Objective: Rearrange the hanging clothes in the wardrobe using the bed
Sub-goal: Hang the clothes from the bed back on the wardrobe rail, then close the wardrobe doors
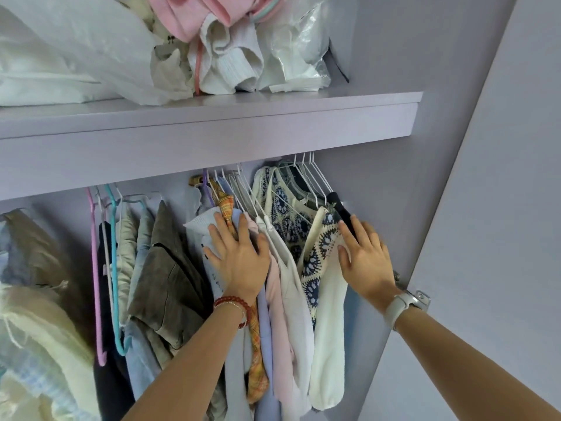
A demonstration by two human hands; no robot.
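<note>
We look into a pale lilac wardrobe interior [394,71]. A thick lilac shelf [212,129] spans it overhead. At right an open door panel [501,208] angles outward, evenly lit by soft daylight.

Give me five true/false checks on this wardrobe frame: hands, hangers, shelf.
1. Both hands rest on hanging clothes. True: the left hand lies flat on a pale blue garment, the right hand on the blue-patterned cream top.
2. The left wrist wears a red bead bracelet. True.
3. The shelf above the clothes is bare. False: it holds white fabric, plastic bags and a pink garment.
4. All hangers are white. False: a teal hanger and a pink hanger hang at left.
5. The right hand holds a hanger lifted off the rail. False: its fingers lie straight on the clothes.
</note>
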